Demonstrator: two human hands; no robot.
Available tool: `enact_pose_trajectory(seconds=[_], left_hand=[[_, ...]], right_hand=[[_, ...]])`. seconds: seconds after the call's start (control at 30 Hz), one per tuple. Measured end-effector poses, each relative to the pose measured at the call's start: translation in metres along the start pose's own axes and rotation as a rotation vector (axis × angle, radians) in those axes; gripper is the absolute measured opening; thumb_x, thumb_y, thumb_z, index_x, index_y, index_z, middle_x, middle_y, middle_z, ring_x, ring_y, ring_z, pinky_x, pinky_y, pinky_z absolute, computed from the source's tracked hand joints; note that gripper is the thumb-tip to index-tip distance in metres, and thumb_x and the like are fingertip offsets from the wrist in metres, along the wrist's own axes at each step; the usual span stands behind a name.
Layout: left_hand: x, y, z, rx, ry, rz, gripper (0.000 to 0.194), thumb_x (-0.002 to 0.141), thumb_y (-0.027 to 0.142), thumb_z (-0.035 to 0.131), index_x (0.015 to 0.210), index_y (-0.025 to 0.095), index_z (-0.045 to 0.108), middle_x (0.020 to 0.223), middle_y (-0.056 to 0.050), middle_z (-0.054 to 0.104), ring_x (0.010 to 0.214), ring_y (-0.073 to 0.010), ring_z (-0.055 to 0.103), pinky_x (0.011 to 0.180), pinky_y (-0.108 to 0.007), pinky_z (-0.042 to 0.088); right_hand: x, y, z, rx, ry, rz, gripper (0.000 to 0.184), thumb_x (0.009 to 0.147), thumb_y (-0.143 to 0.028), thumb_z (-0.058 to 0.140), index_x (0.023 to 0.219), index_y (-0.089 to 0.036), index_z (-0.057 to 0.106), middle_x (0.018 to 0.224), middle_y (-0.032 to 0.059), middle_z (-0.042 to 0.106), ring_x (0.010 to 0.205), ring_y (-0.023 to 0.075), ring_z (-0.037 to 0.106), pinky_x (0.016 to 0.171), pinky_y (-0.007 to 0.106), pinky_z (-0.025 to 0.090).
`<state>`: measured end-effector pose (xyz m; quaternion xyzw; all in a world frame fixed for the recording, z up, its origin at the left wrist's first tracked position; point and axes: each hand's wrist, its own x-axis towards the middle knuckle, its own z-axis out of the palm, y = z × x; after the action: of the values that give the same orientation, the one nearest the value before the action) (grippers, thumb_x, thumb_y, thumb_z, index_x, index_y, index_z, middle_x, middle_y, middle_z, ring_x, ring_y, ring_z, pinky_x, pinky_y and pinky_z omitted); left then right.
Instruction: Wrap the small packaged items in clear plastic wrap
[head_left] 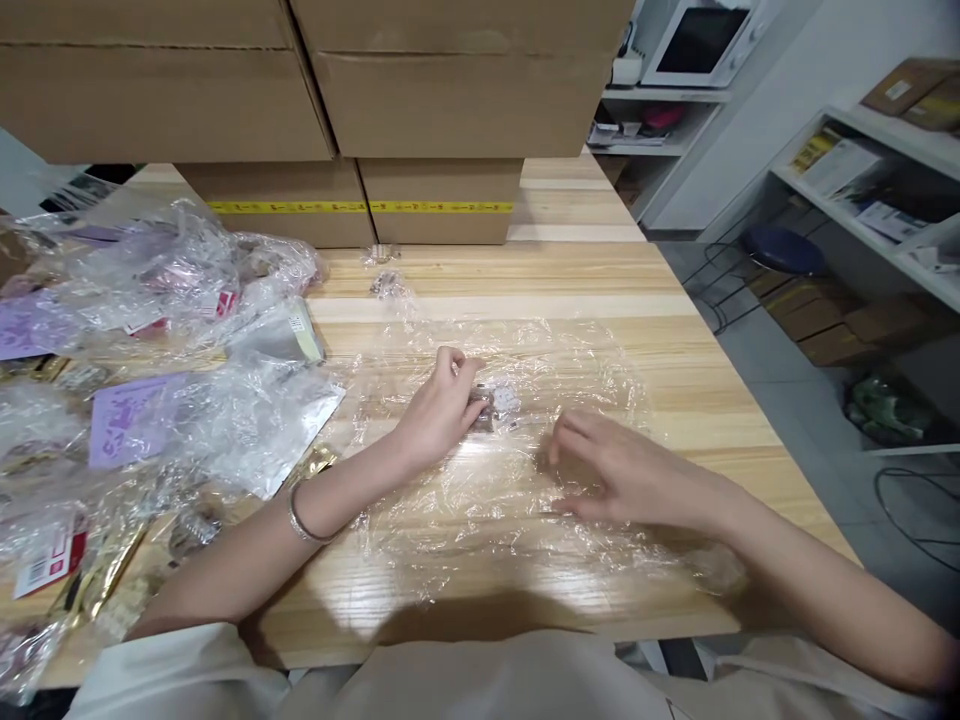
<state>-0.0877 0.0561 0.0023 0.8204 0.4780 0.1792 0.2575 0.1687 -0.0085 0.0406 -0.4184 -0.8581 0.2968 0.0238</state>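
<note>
A wide sheet of clear plastic film (592,365) lies spread and wrinkled over the wooden table in front of me. Near its middle, my left hand (442,405) has its fingers and thumb closed on a small brownish item (482,412). A clear piece with small white markings (506,402) sits right beside that item; its kind is too small to make out. My right hand (611,470) hovers over or touches the film to the right, its fingers curved and apart from the thumb, holding nothing that I can see.
A heap of clear plastic packets (172,280) covers the table's left side, with a purple card (135,420) among them. Stacked cardboard boxes (457,90) stand at the back. Two small wrapped bits (386,285) lie before them. Shelves (885,190) and a blue stool (784,250) are to the right.
</note>
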Motion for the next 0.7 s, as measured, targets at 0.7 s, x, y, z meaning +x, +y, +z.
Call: enact_pose_trajectory(seconds=[0.7], left_hand=[[-0.025, 0.018, -0.07, 0.431, -0.343, 0.168, 0.021, 0.09, 0.016, 0.042, 0.084, 0.017, 0.062, 0.082, -0.008, 0.064, 0.073, -0.0205, 0.057, 0.069, -0.034, 0.044]], right_hand=[[-0.014, 0.029, -0.032, -0.512, 0.314, 0.368, 0.02, 0.089, -0.021, 0.046, 0.083, -0.023, 0.064, 0.079, 0.0075, 0.071, 0.072, 0.0256, 0.063, 0.066, 0.037, 0.042]])
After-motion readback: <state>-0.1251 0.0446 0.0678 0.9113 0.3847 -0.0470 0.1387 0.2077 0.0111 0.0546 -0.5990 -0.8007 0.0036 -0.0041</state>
